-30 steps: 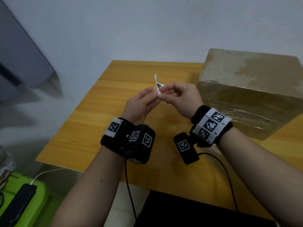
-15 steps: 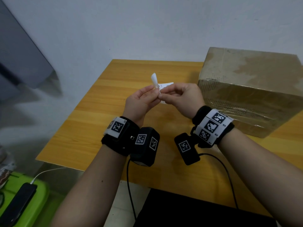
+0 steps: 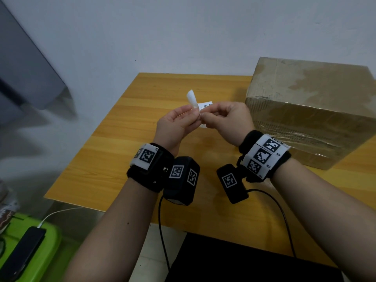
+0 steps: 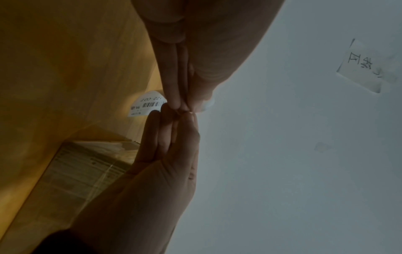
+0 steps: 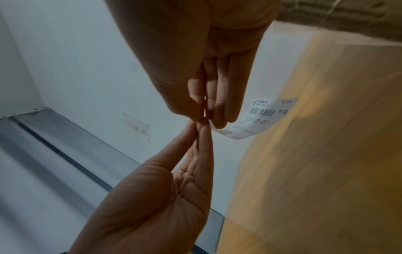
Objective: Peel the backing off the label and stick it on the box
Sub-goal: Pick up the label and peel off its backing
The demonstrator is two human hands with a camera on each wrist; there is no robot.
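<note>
Above the tabletop [image 3: 126, 127], between the 2 raised hands, the label [image 5: 259, 118] is being parted from its backing [image 3: 192, 99]. The blank backing strip is pinched between the thumb and fingers [image 3: 188, 113] of the left hand [image 3: 175, 127] and curls upward, while the printed label, barcode showing, is clamped by the curled fingers [image 3: 215, 119] of the right hand [image 3: 227, 121]. Both pinches are held at the same corner, fingertips nearly touching, probably so the peel can be pulled apart from a single started edge. The box [image 3: 313, 110] is left on the tabletop just beside the right hand, its taped top within easy reach for sticking. Peeling is judged only partly done.
</note>
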